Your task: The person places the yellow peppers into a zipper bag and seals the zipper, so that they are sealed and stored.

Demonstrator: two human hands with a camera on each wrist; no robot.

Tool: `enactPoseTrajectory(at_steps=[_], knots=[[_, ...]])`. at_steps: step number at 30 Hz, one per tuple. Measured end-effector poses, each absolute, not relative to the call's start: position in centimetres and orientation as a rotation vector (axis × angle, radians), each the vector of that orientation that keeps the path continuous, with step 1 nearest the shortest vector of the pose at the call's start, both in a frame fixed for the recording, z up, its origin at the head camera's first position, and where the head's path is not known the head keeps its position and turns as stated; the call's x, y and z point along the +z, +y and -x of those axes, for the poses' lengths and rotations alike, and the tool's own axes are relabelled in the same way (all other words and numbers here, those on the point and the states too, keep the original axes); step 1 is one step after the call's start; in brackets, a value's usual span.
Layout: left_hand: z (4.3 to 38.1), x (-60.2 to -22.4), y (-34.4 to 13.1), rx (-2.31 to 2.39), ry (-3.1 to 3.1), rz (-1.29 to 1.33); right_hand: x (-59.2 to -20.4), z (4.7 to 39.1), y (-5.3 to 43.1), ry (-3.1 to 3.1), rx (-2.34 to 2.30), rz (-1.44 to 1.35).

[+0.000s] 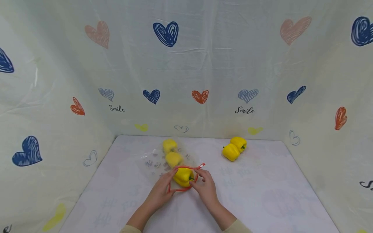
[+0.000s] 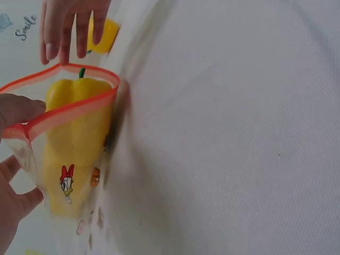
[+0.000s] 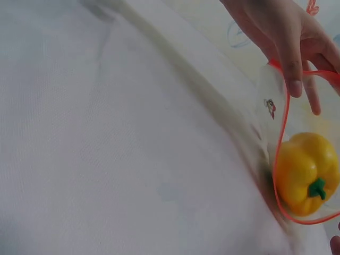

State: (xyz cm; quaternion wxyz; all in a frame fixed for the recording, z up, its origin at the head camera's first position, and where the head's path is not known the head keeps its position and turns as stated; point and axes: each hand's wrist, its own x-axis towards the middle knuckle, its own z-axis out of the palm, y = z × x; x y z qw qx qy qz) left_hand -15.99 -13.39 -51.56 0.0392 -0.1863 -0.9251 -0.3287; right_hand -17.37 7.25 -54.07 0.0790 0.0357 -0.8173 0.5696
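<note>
A clear printed plastic zip bag (image 1: 155, 168) with a red rim lies on the table, its mouth towards me. A yellow bell pepper (image 1: 183, 176) with a green stem is just inside the mouth; two more yellow bell peppers (image 1: 174, 159) show deeper in. My left hand (image 1: 160, 189) holds the rim on the left side, with a finger inside the mouth and others outside in the left wrist view. My right hand (image 1: 207, 189) is at the mouth's right side, its fingers (image 2: 82, 34) extended near the rim. Whether it grips the rim is unclear.
Two more yellow bell peppers (image 1: 234, 149) lie together at the back right of the white table (image 1: 262, 194). A pale curtain (image 1: 186, 64) with printed hearts encloses the table at the back and sides.
</note>
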Motion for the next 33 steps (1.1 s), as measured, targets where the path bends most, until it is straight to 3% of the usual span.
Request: enactPoseTrajectory(at_steps=[33], knots=[[17.5, -51.5, -17.0, -1.078, -2.853, 0.597, -52.7, 21.5, 16.2, -2.456, 1.544, 0.105]])
